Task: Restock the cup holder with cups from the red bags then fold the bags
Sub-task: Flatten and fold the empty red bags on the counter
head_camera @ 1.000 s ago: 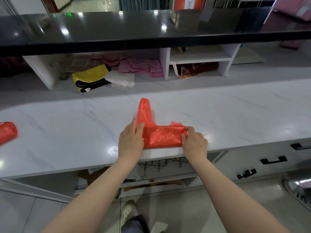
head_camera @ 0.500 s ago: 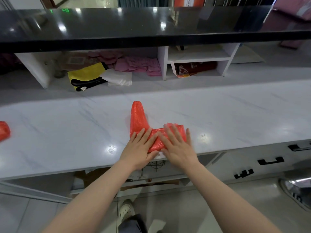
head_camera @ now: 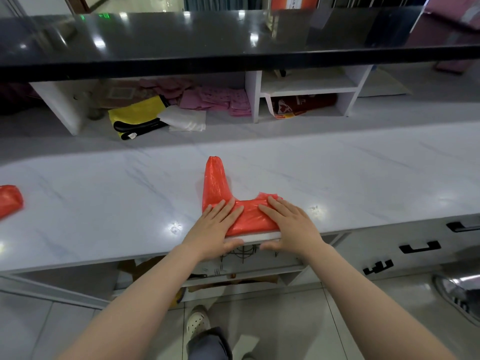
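Observation:
A red plastic bag (head_camera: 215,183) lies folded into a flat band at the front edge of the white marble counter (head_camera: 104,203), with one handle strip pointing away from me. My left hand (head_camera: 213,227) presses flat on the band's left part, fingers straight. My right hand (head_camera: 288,227) presses flat on its right part, fingers straight, thumb over the counter edge. A second red bag (head_camera: 9,201), rolled up, lies at the counter's far left. A wire rack (head_camera: 244,253) shows just below the counter edge; no cups are visible.
A black glossy upper counter (head_camera: 233,40) overhangs white shelf cubbies (head_camera: 253,97) holding pink papers, a yellow bag and white sheets. Drawers with black handles (head_camera: 419,246) sit at the right. A metal bin lid (head_camera: 459,292) is at the lower right. My shoe (head_camera: 197,320) is on the tiled floor.
My hands went from pinching the band's two ends to lying flat on top of it, then slid slightly apart, pressing it down. The bag itself stays in place.

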### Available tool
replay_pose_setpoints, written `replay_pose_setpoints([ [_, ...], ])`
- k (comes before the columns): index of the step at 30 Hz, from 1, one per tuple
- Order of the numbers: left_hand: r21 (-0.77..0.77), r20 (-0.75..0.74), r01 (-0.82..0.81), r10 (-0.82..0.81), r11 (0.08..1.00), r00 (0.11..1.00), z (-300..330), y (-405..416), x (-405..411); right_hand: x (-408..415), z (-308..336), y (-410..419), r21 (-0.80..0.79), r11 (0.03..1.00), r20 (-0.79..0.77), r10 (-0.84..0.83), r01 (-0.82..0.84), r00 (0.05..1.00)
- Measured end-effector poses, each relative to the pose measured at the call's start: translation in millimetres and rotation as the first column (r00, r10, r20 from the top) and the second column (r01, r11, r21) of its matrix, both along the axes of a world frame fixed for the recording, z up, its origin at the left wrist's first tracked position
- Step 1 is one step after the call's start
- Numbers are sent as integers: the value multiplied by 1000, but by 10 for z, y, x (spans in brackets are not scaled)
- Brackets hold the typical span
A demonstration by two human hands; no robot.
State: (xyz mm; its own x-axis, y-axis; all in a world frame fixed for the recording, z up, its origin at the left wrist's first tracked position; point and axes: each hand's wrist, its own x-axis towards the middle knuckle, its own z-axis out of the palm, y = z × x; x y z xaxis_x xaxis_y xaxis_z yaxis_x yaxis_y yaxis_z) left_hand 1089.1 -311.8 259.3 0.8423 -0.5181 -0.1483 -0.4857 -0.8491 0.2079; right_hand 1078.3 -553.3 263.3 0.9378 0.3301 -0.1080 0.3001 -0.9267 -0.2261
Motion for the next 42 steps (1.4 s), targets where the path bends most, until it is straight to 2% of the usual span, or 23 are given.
replay_pose_setpoints([
  [3,-70,-27,57,-59,996,998,9,170,-78,-78,-17,-122,9,1000,61,11,-12,998],
  [8,-234,5,-32,34,972,999,-30,376,-289,-167,6,-165,241,967,40,-91,78,995],
  [11,-374,-39,-153,149,915,988,-32,373,-378,-204,30,-165,479,860,-29,-186,177,982],
  [13,-502,-93,-265,253,823,963,-9,361,-394,-202,37,-144,548,793,-83,-265,266,961],
  [15,-607,-125,-359,360,709,924,34,324,-377,-181,54,-83,579,742,-132,-325,339,937],
  [17,-643,-126,-425,459,637,879,88,260,-333,-132,77,-5,613,694,-136,-379,378,915],
  [20,-634,-98,-479,551,607,829,117,201,-233,-33,78,82,585,664,-157,-469,465,869],
  [24,-630,-122,-522,590,575,798,104,213,-119,68,50,134,479,694,-151,-538,537,830],
  [30,-489,-75,-606,662,627,746,88,155,-3,124,43,207,424,712,-63,-593,560,803],
  [35,-458,-17,-615,686,642,728,93,51,-14,107,17,218,496,643,-43,-653,583,756],
  [36,-451,40,-594,680,666,732,97,37,-14,101,14,217,491,649,-34,-652,581,758],
  [37,-420,137,-548,648,723,750,95,23,-8,94,10,220,478,663,-21,-647,576,762],
  [39,-249,285,-391,453,886,845,114,-13,29,87,5,231,455,685,-3,-638,569,770],
  [40,-165,285,-291,328,942,901,121,-31,65,88,6,234,449,692,5,-634,565,773],
  [42,-67,187,-166,176,984,966,98,-69,137,87,-10,234,427,719,39,-621,548,783],
])
